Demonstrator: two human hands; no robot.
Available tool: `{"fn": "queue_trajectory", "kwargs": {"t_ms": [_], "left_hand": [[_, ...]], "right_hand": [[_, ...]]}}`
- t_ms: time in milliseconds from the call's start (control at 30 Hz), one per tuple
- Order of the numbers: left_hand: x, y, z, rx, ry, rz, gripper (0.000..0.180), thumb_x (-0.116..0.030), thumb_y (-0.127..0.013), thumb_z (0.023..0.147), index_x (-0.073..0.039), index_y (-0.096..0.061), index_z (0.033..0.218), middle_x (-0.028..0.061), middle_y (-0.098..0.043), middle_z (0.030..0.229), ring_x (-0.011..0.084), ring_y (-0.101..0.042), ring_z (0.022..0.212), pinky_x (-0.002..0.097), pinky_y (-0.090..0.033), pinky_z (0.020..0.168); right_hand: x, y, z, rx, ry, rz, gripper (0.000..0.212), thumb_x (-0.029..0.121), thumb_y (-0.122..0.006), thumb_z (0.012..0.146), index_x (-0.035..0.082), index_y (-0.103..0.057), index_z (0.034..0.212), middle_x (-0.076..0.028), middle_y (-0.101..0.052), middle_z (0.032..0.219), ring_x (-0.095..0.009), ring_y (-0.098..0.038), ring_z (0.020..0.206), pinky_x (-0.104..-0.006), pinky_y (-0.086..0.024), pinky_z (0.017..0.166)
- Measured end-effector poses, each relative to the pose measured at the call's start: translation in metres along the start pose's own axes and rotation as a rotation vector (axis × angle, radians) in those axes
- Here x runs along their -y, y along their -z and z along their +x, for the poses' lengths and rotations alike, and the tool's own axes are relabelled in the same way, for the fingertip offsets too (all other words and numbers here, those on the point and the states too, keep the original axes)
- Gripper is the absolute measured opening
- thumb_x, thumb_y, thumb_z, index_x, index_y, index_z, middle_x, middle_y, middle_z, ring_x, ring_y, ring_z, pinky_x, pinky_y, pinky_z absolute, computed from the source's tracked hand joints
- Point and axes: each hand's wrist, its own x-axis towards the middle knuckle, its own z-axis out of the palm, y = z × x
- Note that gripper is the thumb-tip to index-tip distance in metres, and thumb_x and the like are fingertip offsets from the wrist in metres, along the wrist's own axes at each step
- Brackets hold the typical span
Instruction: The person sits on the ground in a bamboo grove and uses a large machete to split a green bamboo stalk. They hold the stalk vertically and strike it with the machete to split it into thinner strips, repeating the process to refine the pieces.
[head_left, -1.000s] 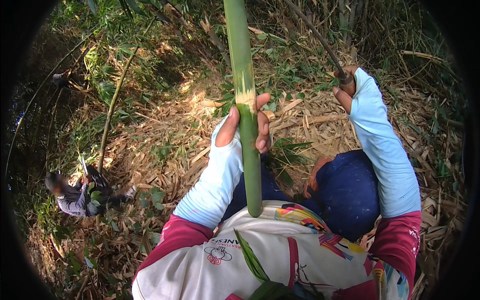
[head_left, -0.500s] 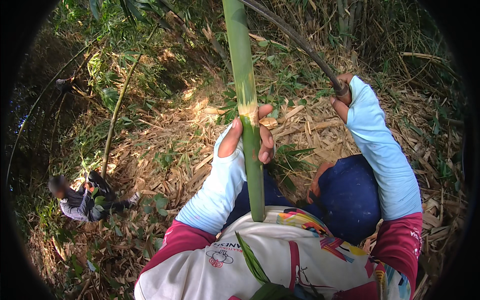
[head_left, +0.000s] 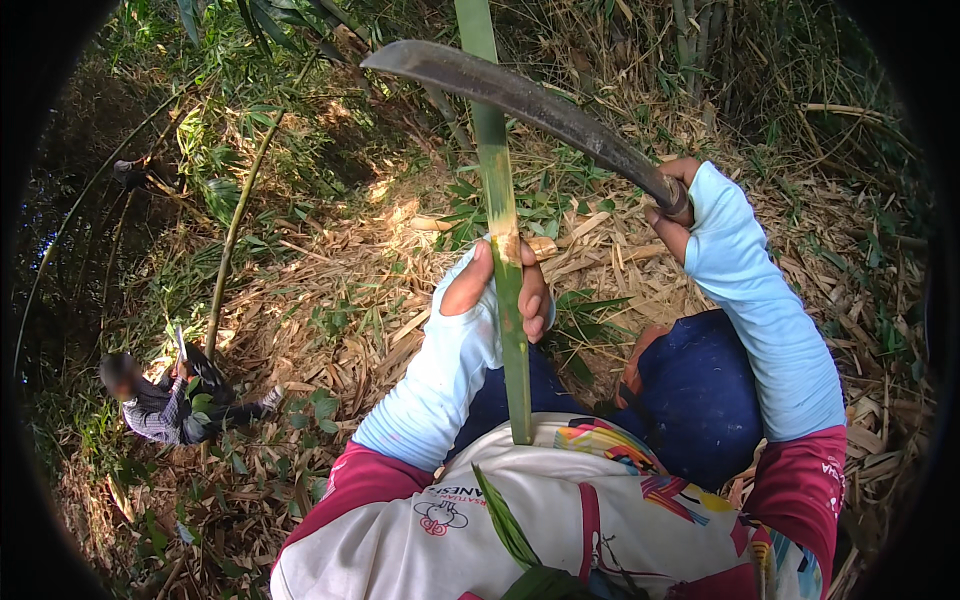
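My left hand is closed around a green split-bamboo strip, thumb on one side and fingers on the other. The strip stands lengthwise before me, its lower end against my shirt front and its upper end beyond the top edge. A pale scraped band at a node lies just above my grip. My right hand is closed on the handle of a curved machete, the handle mostly hidden in my fingers. Its dark blade reaches left across the strip's upper part; whether they touch I cannot tell.
Dry bamboo leaves and husks cover the ground. On the left, another person sits beside a slanting bamboo pole, holding something pale and thin. Dense bamboo growth stands at the back. My bent knee is below my right forearm.
The machete blade has swung back toward me, so its tip now shows. The bamboo strip looks narrower, turned about its length, and its upper part has shifted slightly right.
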Motion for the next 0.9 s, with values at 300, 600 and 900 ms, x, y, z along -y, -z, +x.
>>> {"fn": "queue_trajectory", "kwargs": {"t_ms": [300,600,900], "left_hand": [[0.011,0.003,0.003,0.089,0.125,0.175,0.049,-0.050,-0.044,0.100,-0.003,-0.053,0.113,0.0120,-0.057,0.068,0.0245,-0.057,0.049,0.0308,-0.050,0.044],[0.028,0.020,0.010,0.236,0.281,-0.076,0.056,-0.048,-0.044,0.098,0.003,-0.057,0.081,0.0153,-0.059,0.065,0.0297,-0.062,0.052,0.0321,-0.051,0.044],[0.013,-0.051,-0.005,-0.095,0.102,0.675,0.072,-0.054,-0.076,0.073,0.005,-0.056,0.109,0.0023,-0.050,0.062,0.0154,-0.052,0.048,0.0255,-0.044,0.046]], "right_hand": [[0.036,-0.006,-0.001,0.183,0.279,-0.367,0.032,0.014,-0.078,0.064,0.008,-0.063,0.092,-0.013,-0.063,0.081,-0.033,-0.064,0.078,-0.0421,-0.050,0.069],[0.043,-0.019,-0.008,0.040,0.479,-0.611,0.009,0.024,-0.064,0.073,0.018,-0.061,0.080,0.000,-0.057,0.065,-0.024,-0.061,0.063,-0.0481,-0.039,0.063],[0.038,-0.019,-0.010,0.028,0.450,-0.553,0.007,0.026,-0.063,0.075,0.020,-0.061,0.078,0.002,-0.057,0.067,-0.022,-0.061,0.064,-0.0484,-0.038,0.063]]}}
